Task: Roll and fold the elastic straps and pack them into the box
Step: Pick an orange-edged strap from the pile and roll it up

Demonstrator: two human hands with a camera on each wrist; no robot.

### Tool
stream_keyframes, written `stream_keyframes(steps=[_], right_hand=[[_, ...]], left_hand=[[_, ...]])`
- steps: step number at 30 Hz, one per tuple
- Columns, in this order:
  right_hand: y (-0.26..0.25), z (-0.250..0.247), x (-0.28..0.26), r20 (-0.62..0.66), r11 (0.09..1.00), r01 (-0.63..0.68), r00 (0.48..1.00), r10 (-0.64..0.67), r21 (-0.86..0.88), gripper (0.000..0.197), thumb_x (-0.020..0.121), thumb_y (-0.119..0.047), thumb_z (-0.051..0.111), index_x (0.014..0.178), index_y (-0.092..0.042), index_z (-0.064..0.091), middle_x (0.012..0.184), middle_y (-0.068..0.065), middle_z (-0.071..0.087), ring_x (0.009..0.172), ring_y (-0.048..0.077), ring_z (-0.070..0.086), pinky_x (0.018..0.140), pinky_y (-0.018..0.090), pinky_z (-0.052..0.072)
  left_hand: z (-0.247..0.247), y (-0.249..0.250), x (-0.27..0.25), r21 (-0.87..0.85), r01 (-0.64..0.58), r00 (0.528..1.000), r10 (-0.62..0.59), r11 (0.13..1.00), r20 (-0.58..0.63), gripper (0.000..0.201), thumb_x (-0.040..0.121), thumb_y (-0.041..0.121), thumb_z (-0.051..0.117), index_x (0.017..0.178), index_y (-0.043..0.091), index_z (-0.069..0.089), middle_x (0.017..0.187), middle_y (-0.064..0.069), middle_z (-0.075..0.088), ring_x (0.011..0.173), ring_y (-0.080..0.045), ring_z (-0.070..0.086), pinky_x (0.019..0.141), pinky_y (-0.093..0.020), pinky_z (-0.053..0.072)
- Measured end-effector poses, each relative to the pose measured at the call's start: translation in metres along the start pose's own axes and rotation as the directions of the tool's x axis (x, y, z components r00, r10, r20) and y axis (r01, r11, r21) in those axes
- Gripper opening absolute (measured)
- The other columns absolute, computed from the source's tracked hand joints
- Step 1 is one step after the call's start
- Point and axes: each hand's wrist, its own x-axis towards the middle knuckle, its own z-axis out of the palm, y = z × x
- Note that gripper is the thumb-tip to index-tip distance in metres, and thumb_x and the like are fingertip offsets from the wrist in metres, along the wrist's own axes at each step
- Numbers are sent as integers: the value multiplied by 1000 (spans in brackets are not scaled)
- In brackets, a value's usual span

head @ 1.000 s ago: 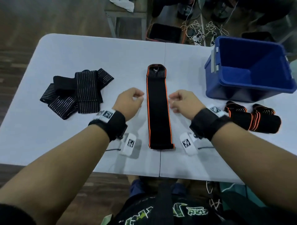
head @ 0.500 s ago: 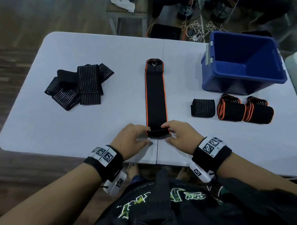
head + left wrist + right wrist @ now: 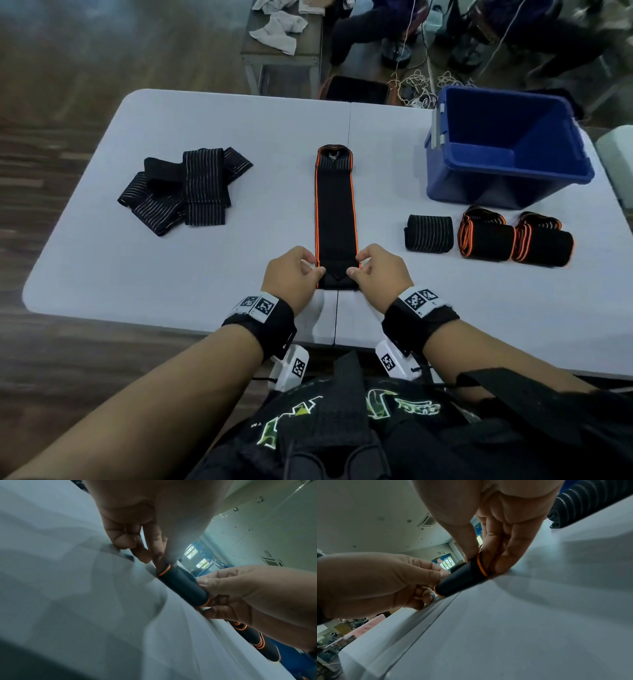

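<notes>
A long black strap with orange edges (image 3: 336,212) lies lengthwise down the middle of the white table (image 3: 171,274). Its near end is folded over into a small roll (image 3: 184,586) (image 3: 460,577). My left hand (image 3: 291,274) pinches the roll's left end and my right hand (image 3: 380,270) pinches its right end, thumbs on top. The blue box (image 3: 507,147) stands at the far right, nothing visible inside. In front of it lie three rolled straps: one black striped (image 3: 429,233) and two with orange edges (image 3: 486,241) (image 3: 543,245).
A loose pile of black striped straps (image 3: 185,188) lies on the left half of the table. The near table edge runs just behind my wrists. Beyond the far edge are a bench with rags (image 3: 281,31), cables and a black bin (image 3: 356,90).
My hands moved from beside the strap's middle to its near end, took hold of it and turned it over into a first roll. The head view also shifted.
</notes>
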Motion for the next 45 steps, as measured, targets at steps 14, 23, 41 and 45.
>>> stream_keyframes(steps=[14, 23, 41, 45], right_hand=[[-12, -10, -2, 134, 897, 235, 971, -199, -373, 27, 98, -31, 54, 118, -18, 66, 108, 10, 66, 104, 28, 60, 88, 36, 49], [2, -12, -7, 278, 727, 400, 916, -290, -558, 47, 86, -44, 65, 127, -23, 56, 111, 5, 51, 105, 26, 48, 84, 40, 50], [-3, -17, 15, 199, 998, -16, 979, 29, -65, 50, 99, -45, 52, 59, -14, 50, 55, 2, 45, 52, 20, 43, 53, 29, 32], [-9, -16, 16, 194, 988, -74, 976, 99, -133, 59, 99, -47, 51, 50, -15, 45, 50, 1, 40, 48, 19, 40, 51, 29, 30]], left_hand=[[-4, 8, 0, 365, -248, 966, 203, 897, 159, 20, 96, 24, 56, 114, 25, 66, 99, 1, 67, 98, -22, 58, 85, -35, 50], [1, 3, -13, 477, -434, 901, 361, 765, 240, 36, 85, 15, 53, 118, 12, 66, 124, 3, 58, 103, -24, 49, 84, -39, 51], [-1, 3, -1, -3, 28, 999, -28, 1000, -47, 28, 91, 39, 66, 115, 24, 65, 87, 12, 71, 90, -8, 63, 83, -24, 45], [2, 2, -2, -47, 64, 997, -66, 997, -40, 15, 93, 37, 64, 103, 26, 61, 79, 8, 72, 86, -10, 66, 77, -27, 48]])
